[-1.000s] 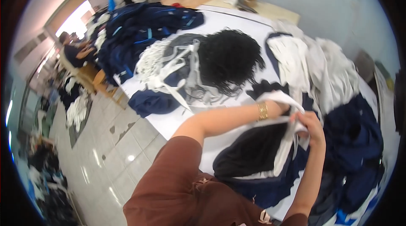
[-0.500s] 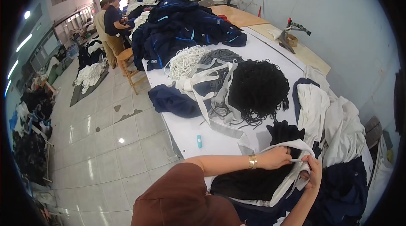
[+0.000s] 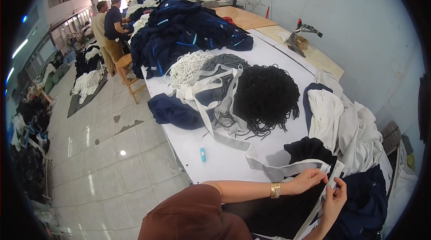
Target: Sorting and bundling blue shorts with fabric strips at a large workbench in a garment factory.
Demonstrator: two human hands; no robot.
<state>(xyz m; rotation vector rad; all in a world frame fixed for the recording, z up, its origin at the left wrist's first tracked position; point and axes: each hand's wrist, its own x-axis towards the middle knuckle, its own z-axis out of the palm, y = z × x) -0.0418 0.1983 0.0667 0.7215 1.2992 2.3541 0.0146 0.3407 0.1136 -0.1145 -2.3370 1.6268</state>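
My left hand (image 3: 310,180), with a gold bracelet at the wrist, pinches the end of a white elastic band (image 3: 274,169). The band trails back across the white table to the pile of cords. Close beside it, my right hand (image 3: 334,197) is closed with thumb and fingers on the white edging strip (image 3: 314,211) of a black garment (image 3: 274,215). That garment lies on the table under my forearms, its lower part cut off by the picture's edge. A gathered black piece (image 3: 310,150) sits just beyond my hands.
A black cord bundle (image 3: 267,98), white cords (image 3: 188,67) and a navy cloth (image 3: 175,112) lie ahead. A small turquoise tool (image 3: 203,154) rests near the left edge. White garments (image 3: 359,127) are heaped right; navy garments (image 3: 179,24) pile up far back. Two people stand beyond.
My hands have moved slightly apart and the left now holds the elastic band's end up beside the strip. The band stretches from the table to my hand. The whole view has shifted a little.
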